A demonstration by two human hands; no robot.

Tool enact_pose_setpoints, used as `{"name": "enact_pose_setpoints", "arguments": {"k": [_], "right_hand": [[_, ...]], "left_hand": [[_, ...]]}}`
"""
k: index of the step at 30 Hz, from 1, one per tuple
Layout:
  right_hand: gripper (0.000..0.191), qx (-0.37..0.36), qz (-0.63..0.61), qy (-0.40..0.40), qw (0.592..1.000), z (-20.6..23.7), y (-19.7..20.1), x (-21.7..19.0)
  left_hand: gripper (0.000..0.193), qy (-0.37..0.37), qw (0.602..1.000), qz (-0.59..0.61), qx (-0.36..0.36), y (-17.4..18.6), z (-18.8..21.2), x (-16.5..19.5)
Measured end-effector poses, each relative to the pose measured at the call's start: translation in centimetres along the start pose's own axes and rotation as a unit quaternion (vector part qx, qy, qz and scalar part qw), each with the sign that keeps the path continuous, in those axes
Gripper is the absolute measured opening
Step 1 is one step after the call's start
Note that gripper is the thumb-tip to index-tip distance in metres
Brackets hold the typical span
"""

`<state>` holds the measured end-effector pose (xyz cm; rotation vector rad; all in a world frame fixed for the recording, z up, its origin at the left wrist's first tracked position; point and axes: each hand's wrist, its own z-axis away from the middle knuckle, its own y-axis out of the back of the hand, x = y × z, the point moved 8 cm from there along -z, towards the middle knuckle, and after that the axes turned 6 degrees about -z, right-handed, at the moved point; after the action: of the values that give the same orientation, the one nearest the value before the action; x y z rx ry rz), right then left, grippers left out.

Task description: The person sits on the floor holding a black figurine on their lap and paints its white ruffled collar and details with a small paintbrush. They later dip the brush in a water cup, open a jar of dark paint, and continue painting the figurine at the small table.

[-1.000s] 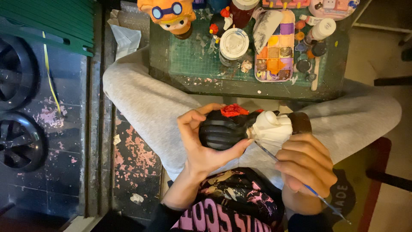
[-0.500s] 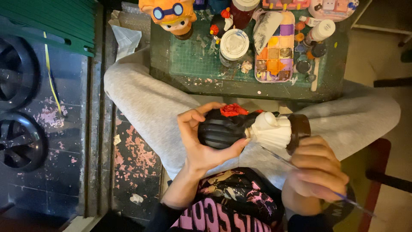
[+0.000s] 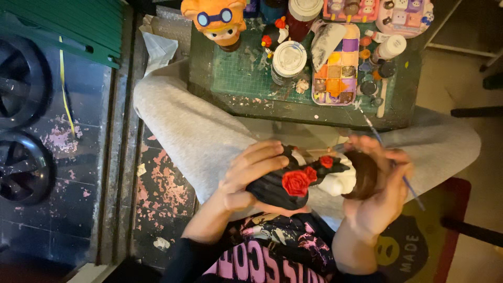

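Note:
A painted figurine (image 3: 296, 182) lies across my lap: black dress, red roses, a white part and a brown head. My left hand (image 3: 249, 175) grips the black body from the left, fingers over its top. Cupping the brown head from the right is my right hand (image 3: 378, 196). The same hand holds a thin paintbrush (image 3: 412, 189) with a blue handle between its fingers. The brush tip points up toward the table, away from the figurine.
A low green cutting-mat table (image 3: 236, 78) stands in front of my knees. On it are a paint palette (image 3: 335, 73), a white-lidded jar (image 3: 288, 57), small bottles and an orange figure (image 3: 215, 21). Two black wheels (image 3: 21, 167) sit at the left on a flaking floor.
The figurine has been turned so the red roses face up. My right hand has risen from below to cup the brown head, and the brush now points up toward the table.

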<state>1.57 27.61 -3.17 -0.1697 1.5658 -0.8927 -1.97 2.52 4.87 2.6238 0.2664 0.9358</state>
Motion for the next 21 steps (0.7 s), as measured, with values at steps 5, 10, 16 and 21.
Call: {"name": "enact_pose_setpoints", "arguments": {"k": [5, 10, 16, 21], "right_hand": [[0.030, -0.025, 0.104, 0.174, 0.979, 2.1, -1.5, -1.0], [0.027, 0.009, 0.098, 0.370, 0.924, 4.5, -0.6, -1.6], [0.032, -0.044, 0.170, 0.592, 0.786, 5.4, -0.2, -3.1], [0.037, -0.072, 0.174, 0.644, 0.741, 5.5, 0.0, -2.3]], "left_hand": [[0.097, -0.118, 0.991, 0.067, 0.009, 1.0, 0.0, 0.6], [0.116, -0.003, 0.962, 0.155, 0.226, 0.8, 0.4, -1.4], [0.128, 0.320, 0.836, 0.418, 0.152, -2.2, 1.6, -5.4], [0.129, 0.394, 0.819, 0.413, -0.062, -3.0, 2.4, -6.2]]}}
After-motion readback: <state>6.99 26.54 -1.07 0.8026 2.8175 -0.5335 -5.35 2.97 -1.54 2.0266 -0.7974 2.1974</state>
